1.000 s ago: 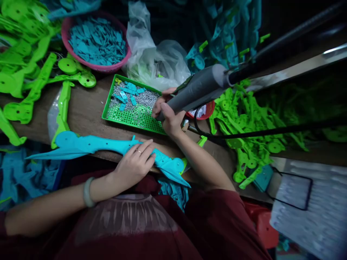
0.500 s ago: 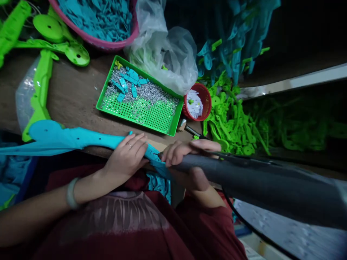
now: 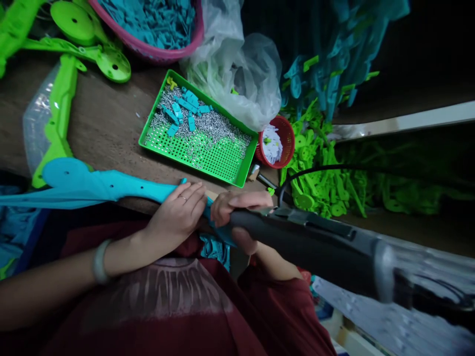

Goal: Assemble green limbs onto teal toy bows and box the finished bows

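A long turquoise plastic toy part (image 3: 104, 185) lies along the near edge of the wooden table (image 3: 107, 128). My left hand (image 3: 178, 215) presses down on it with fingers laid flat together, a ring on one finger. My right hand (image 3: 241, 212) is wrapped round the front of a dark grey electric screwdriver (image 3: 315, 247), whose tip sits at the turquoise part right beside my left fingers. A black cable (image 3: 334, 170) runs from the tool. Behind lies a green perforated tray (image 3: 230, 175) holding several small screws and turquoise bits.
A small red basket (image 3: 287, 143) with white pieces stands right of the tray. A pink bowl (image 3: 163, 49) of turquoise pieces and a clear plastic bag (image 3: 237, 74) are at the back. Green plastic parts (image 3: 59, 113) lie left, and a heap of them (image 3: 334, 183) lies right.
My right hand has brought the screwdriver from over the green tray down to the turquoise part near my left hand. The view has shifted downward.
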The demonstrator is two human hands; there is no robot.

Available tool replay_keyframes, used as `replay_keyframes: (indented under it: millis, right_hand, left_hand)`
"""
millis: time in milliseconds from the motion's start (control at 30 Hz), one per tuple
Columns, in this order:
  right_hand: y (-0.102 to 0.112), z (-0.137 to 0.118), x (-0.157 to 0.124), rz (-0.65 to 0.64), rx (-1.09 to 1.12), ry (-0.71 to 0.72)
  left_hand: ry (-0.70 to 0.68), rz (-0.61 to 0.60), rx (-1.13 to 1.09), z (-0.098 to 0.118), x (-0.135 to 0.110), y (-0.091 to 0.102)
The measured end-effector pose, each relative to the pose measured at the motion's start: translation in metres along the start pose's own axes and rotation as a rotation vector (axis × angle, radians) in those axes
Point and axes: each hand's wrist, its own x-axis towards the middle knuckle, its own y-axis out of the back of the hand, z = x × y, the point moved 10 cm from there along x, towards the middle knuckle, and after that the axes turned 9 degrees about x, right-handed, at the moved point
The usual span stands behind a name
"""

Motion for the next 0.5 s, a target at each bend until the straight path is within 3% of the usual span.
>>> replay_keyframes:
  millis: [100, 167, 233, 300, 333, 400, 467, 500]
  right_hand:
    - [-0.003, -0.012, 0.002, -0.092, 0.096, 0.159]
    - [-0.001, -0.017, 0.006, -0.151, 0.13, 0.128]
    - [0.019, -0.028, 0.014, -0.052, 0.092, 0.131]
    - [0.054, -0.044, 0.021, 0.21, -0.012, 0.198]
    - [0.073, -0.05, 0.022, 0.357, -0.055, 0.243]
    - [0.098, -0.052, 0.025, 0.549, -0.088, 0.304]
    - [0.108, -0.042, 0.031, 0.566, -0.121, 0.272]
    - [0.111, -0.037, 0.03, 0.555, -0.168, 0.233]
  left_hand:
    - [-0.028, -0.013, 0.044, 0.001, 0.002, 0.002]
    - [-0.028, -0.011, 0.045, 0.001, -0.002, 0.008]
    - [-0.024, 0.003, -0.049, 0.006, -0.013, 0.016]
    - [0.005, -0.024, -0.335, 0.014, -0.029, 0.017]
    - [0.041, -0.098, -0.552, 0.02, -0.036, 0.008]
    - [0.198, -0.38, -1.029, 0.039, -0.052, -0.029]
    - [0.446, -0.655, -1.383, 0.063, -0.066, -0.068]
    - [0.562, -0.733, -1.488, 0.072, -0.069, -0.082]
